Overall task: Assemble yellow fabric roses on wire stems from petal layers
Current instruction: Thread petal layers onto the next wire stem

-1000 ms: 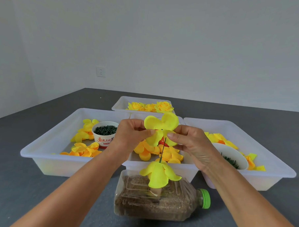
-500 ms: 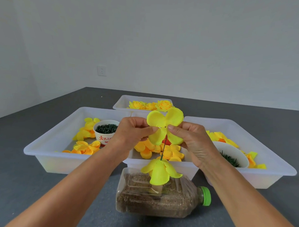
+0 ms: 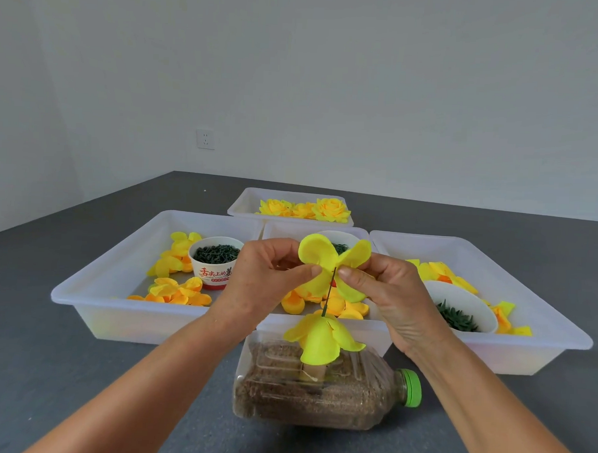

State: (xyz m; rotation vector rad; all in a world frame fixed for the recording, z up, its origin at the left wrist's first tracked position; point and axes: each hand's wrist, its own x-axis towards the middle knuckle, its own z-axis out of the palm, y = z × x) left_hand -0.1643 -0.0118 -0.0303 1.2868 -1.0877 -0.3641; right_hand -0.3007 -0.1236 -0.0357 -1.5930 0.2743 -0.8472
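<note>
A yellow petal layer (image 3: 323, 260) stands spread in front of me, threaded on the top of a thin dark wire stem (image 3: 329, 292). My left hand (image 3: 268, 276) pinches its left side, thumb tip beside the wire. My right hand (image 3: 387, 292) pinches its right side. Lower on the same stem, a drooping yellow petal layer (image 3: 322, 338) hangs like a bell. The stem rises from a clear plastic bottle (image 3: 317, 395) lying on its side, filled with brown grain, green cap to the right.
Three white trays sit behind the bottle: the left tray (image 3: 92, 296) holds loose petals and a paper cup of green parts (image 3: 215, 262), the right tray (image 3: 560, 337) petals and a white bowl (image 3: 465, 309). A far tray (image 3: 247, 203) holds finished yellow roses (image 3: 331, 209).
Both hands and the upper petal layer have stayed at the stem's top; the layer has turned to face me more, and the view has tilted up slightly.
</note>
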